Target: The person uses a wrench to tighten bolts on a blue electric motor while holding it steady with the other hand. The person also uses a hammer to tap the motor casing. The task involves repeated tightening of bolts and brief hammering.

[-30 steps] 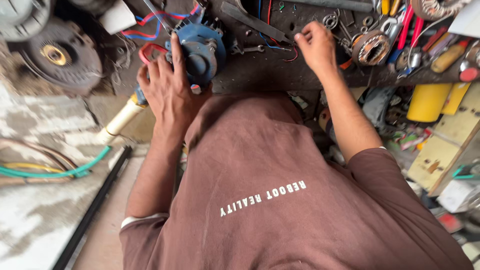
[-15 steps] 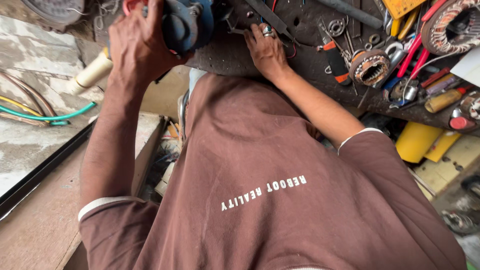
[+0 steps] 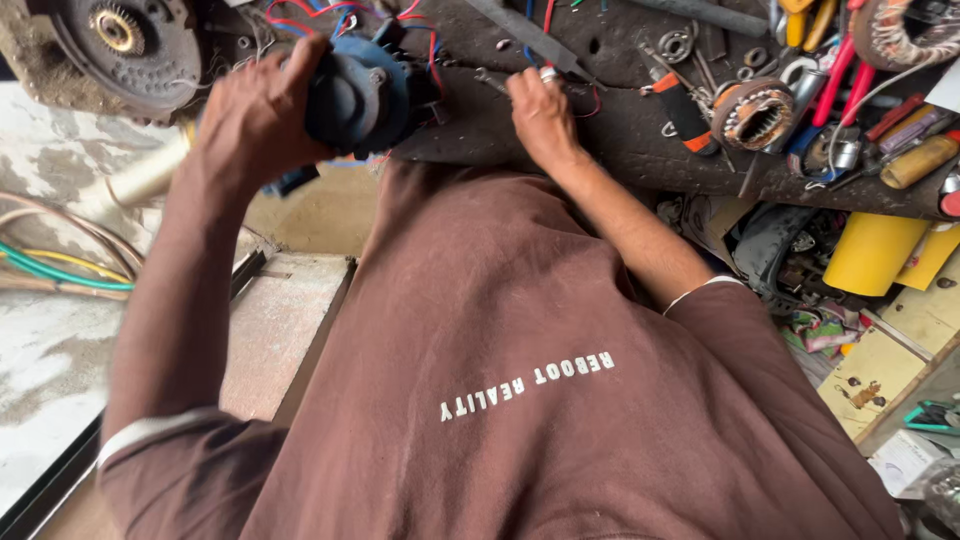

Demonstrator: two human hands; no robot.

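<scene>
Our left hand [image 3: 255, 120] wraps its fingers around the blue motor [image 3: 360, 95] at the far left of the dark workbench [image 3: 620, 150]; our right hand [image 3: 543, 118] rests to its right, fingers curled onto the bench beside a small spanner [image 3: 490, 80]; whether they pinch anything we cannot tell; a copper coil [image 3: 752, 113] lies further right.

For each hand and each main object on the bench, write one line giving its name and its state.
Left hand: gripping the blue motor.
Blue motor: held on the bench, red and blue wires attached.
Right hand: resting on the bench, fingers by a small spanner.
Stator: lying loose, untouched.
Screwdriver: lying flat.
</scene>
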